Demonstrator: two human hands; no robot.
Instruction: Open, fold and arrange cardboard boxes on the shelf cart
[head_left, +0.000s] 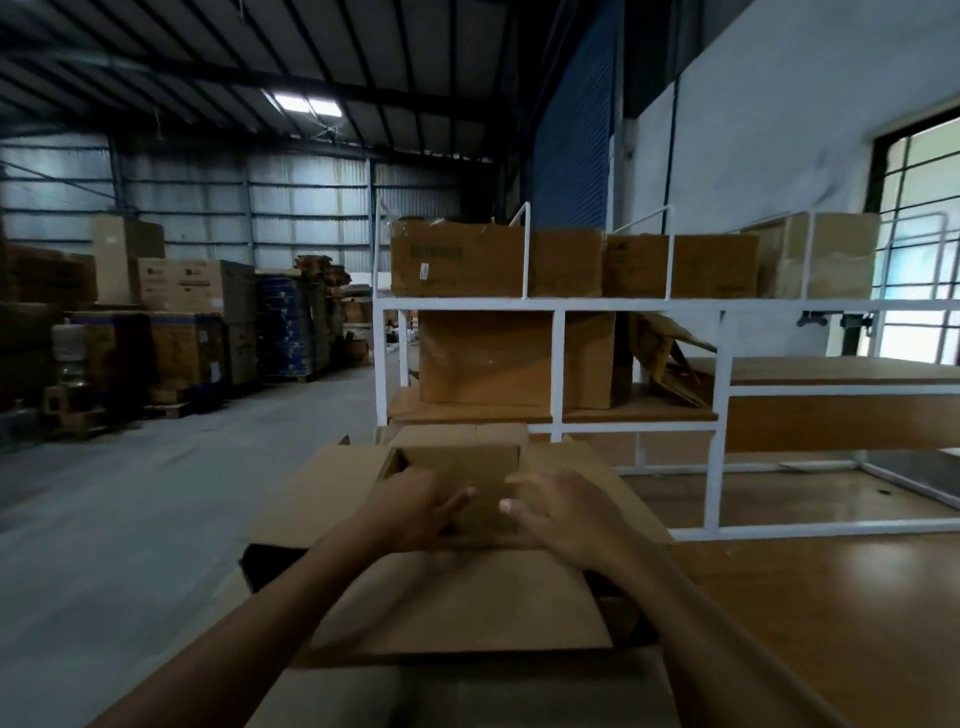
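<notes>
A brown cardboard box (457, 603) stands right in front of me with its top flaps spread out. My left hand (415, 506) and my right hand (563, 517) both press down on the inner flaps at the box's middle, fingers curled over the flap edges. Past the box rises the white-framed shelf cart (556, 304) with wooden shelves. Several closed cardboard boxes (457, 260) sit along its top level, and a larger box (488, 358) fills the left bay of the middle shelf. A collapsed, crumpled box (667, 358) leans in the bay beside it.
A wooden surface (810, 613) runs along my right side. Grey concrete floor (119, 519) stretches to the left. Stacks of cartons on pallets (171, 322) line the far left wall. A window (919, 249) lights the right wall.
</notes>
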